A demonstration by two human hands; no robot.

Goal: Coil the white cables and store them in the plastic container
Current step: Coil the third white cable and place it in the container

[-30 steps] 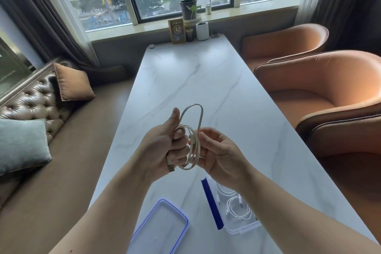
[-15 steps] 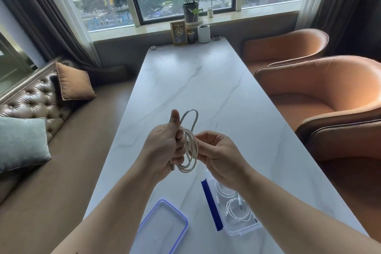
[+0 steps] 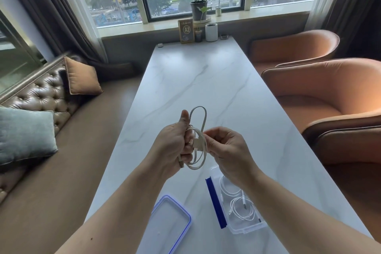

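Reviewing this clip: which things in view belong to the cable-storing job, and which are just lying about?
Job: white cable, gripped as a coil by the left hand and pinched by the right hand; plastic container; coiled cables inside it; lid beside it.
Lying about: potted plant, A2 sign, white cup, orange chairs, cushions.

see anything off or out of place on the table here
Nothing spilled or damaged. The one untidy bit: a loose loop of the white cable sticks up above the coil gripped by the left hand. The lid lies off beside the open plastic container, as expected.
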